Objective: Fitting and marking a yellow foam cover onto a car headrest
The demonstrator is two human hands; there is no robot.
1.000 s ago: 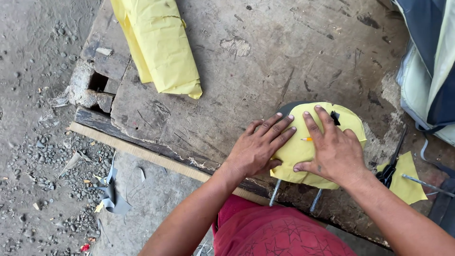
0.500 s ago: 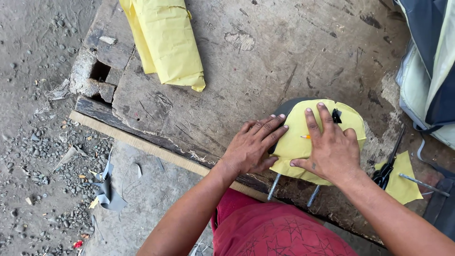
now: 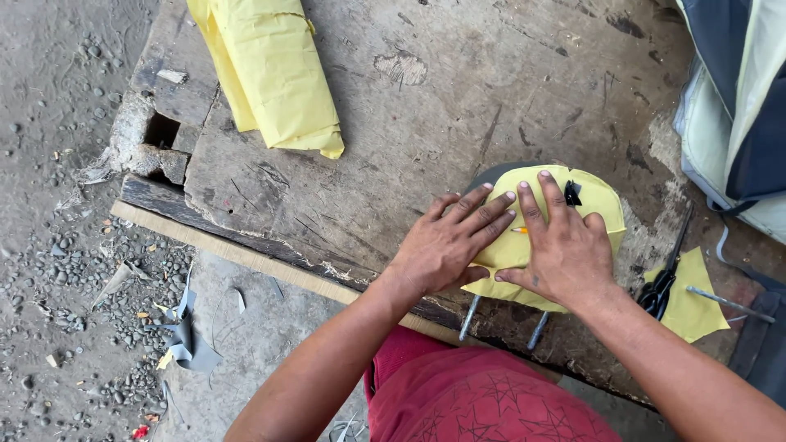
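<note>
A rounded dark object (image 3: 490, 174) lies on the worn wooden workbench (image 3: 426, 98), covered by a yellow sheet piece (image 3: 602, 205). My left hand (image 3: 446, 241) presses flat on the sheet's left side, fingers spread toward the top. My right hand (image 3: 561, 245) lies flat on the middle of the sheet, just beside the left. A small orange mark (image 3: 520, 230) shows between the two hands. A black clip-like bit (image 3: 571, 195) sticks through the sheet near my right fingertips. Two metal rods (image 3: 468, 317) stick out below the object, over the bench edge.
A roll of yellow sheet (image 3: 274, 78) lies at the bench's far left. Black scissors (image 3: 665, 274) rest on a yellow scrap (image 3: 696, 311) to the right, with a thin metal rod (image 3: 729, 304). Folded blue and pale fabric (image 3: 741, 106) sits at the right. Gravel and scraps cover the ground (image 3: 65, 270).
Both hands stay pressed on the yellow sheet, with the fingers shifting slightly. The view has drifted a little.
</note>
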